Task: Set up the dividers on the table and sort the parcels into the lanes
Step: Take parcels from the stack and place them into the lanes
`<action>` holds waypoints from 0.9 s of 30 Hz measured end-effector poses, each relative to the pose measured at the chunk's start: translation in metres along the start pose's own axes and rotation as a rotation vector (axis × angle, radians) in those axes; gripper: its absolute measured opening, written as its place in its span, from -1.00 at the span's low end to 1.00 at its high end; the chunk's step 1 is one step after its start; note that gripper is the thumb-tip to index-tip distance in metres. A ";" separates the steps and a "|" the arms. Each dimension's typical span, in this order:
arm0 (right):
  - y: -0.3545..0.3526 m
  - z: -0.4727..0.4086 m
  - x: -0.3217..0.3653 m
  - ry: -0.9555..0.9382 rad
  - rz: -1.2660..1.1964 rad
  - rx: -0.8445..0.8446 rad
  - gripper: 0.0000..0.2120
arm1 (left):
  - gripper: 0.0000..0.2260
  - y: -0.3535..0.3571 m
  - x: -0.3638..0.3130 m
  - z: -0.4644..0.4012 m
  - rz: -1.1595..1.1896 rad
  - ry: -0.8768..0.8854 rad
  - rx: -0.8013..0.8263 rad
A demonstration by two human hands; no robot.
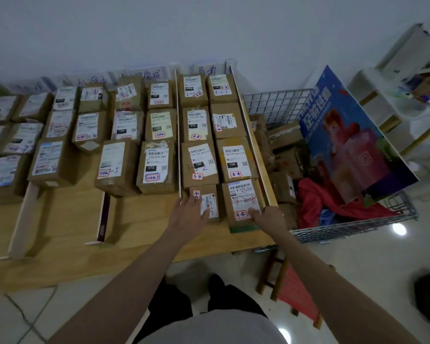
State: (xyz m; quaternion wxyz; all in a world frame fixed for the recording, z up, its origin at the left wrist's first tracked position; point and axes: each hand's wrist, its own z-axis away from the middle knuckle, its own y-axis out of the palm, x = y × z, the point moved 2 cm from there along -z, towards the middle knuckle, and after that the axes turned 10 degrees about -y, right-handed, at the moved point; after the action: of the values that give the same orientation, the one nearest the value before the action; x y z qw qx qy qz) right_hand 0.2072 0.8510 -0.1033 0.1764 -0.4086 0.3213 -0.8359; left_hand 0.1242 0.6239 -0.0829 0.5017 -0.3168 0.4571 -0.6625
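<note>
Mostly done: dividers (178,130) up, lanes full. Left hand (189,214) flat on small parcel (207,203); right hand (268,217) grips neighbour (242,203), lower-right lane. Basket (345,229) parcels left.

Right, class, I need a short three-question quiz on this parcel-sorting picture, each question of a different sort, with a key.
1. True or false: the rightmost lane holds two columns of parcels.
2. Multiple choice: the wire basket stands A) left of the table, B) right of the table, C) under it.
3. Fill in: the left hand rests on the small parcel, while the right hand touches the near edge of the ____ beside it.

Key: 1 true; 2 B; 3 parcel.
</note>
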 end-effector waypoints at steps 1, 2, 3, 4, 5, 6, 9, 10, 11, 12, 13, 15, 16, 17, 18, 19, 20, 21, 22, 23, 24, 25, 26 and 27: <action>0.001 -0.002 -0.001 -0.007 0.015 -0.005 -0.55 | -0.53 0.001 -0.001 0.000 0.006 -0.007 0.003; 0.002 -0.004 -0.002 -0.012 0.030 -0.008 -0.54 | -0.53 0.001 -0.002 0.000 0.012 -0.014 0.002; 0.003 -0.005 -0.003 -0.015 0.037 -0.008 -0.54 | -0.53 0.001 -0.003 0.000 0.013 -0.018 -0.001; 0.004 -0.006 -0.003 -0.014 0.043 -0.002 -0.54 | -0.53 0.001 -0.004 0.000 0.011 -0.020 -0.004; 0.005 -0.007 -0.004 -0.021 0.050 0.004 -0.55 | -0.53 0.001 -0.004 0.000 0.012 -0.021 -0.005; 0.006 -0.008 -0.004 -0.026 0.058 0.010 -0.55 | -0.54 0.002 -0.004 0.000 0.013 -0.021 -0.008; 0.009 -0.010 -0.003 -0.047 0.101 0.012 -0.59 | -0.55 0.001 -0.005 0.001 0.022 -0.018 -0.028; 0.010 -0.009 -0.002 -0.055 0.121 0.014 -0.61 | -0.56 0.001 -0.005 0.002 0.023 -0.015 -0.036; 0.011 -0.009 -0.002 -0.059 0.145 0.014 -0.63 | -0.56 0.001 -0.005 0.003 0.025 -0.012 -0.041; 0.011 -0.008 -0.001 -0.057 0.168 0.012 -0.63 | -0.56 0.001 -0.005 0.003 0.028 -0.008 -0.045; 0.012 -0.009 -0.001 -0.060 0.195 0.005 -0.62 | -0.57 0.001 -0.005 0.004 0.029 -0.007 -0.045; 0.012 -0.008 0.001 -0.058 0.241 -0.007 -0.61 | -0.57 0.002 -0.004 0.003 0.027 -0.008 -0.049; 0.012 -0.007 0.003 -0.056 0.254 -0.004 -0.62 | -0.57 0.003 -0.003 0.003 0.025 -0.008 -0.048; 0.012 -0.007 0.004 -0.059 0.266 -0.001 -0.64 | -0.57 0.003 -0.003 0.002 0.022 -0.010 -0.043; 0.010 -0.006 0.007 -0.066 0.273 -0.001 -0.66 | -0.57 0.002 -0.003 0.003 0.019 -0.009 -0.041; 0.008 -0.005 0.009 -0.079 0.284 -0.007 -0.67 | -0.57 0.002 -0.003 0.002 0.018 -0.009 -0.033; 0.005 -0.006 0.013 -0.094 0.292 -0.017 -0.69 | -0.57 0.000 -0.003 0.002 0.019 -0.006 -0.031; 0.001 -0.006 0.017 -0.115 0.293 -0.031 -0.70 | -0.56 -0.002 -0.002 0.001 0.020 -0.005 -0.031; -0.003 -0.008 0.023 -0.144 0.293 -0.048 -0.71 | -0.56 -0.006 -0.001 0.000 0.024 -0.008 -0.040; -0.009 -0.011 0.030 -0.180 0.293 -0.064 -0.71 | -0.57 -0.012 0.002 -0.002 0.029 -0.016 -0.052; -0.015 -0.013 0.039 -0.220 0.297 -0.078 -0.70 | -0.58 -0.019 0.005 -0.003 0.034 -0.024 -0.071; -0.020 -0.017 0.050 -0.267 0.307 -0.092 -0.68 | -0.59 -0.028 0.011 -0.004 0.034 -0.034 -0.096; -0.025 -0.019 0.062 -0.320 0.329 -0.105 -0.65 | -0.61 -0.038 0.017 -0.004 0.041 -0.051 -0.124; -0.030 -0.021 0.077 -0.373 0.364 -0.117 -0.63 | -0.62 -0.049 0.026 -0.004 0.055 -0.074 -0.155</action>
State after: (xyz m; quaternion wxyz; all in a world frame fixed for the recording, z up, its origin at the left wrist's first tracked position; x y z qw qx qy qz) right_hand 0.1426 0.8382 -0.0490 0.3559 -0.5005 0.3990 -0.6809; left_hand 0.0949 0.6043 -0.0399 0.5102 -0.3662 0.4966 -0.5991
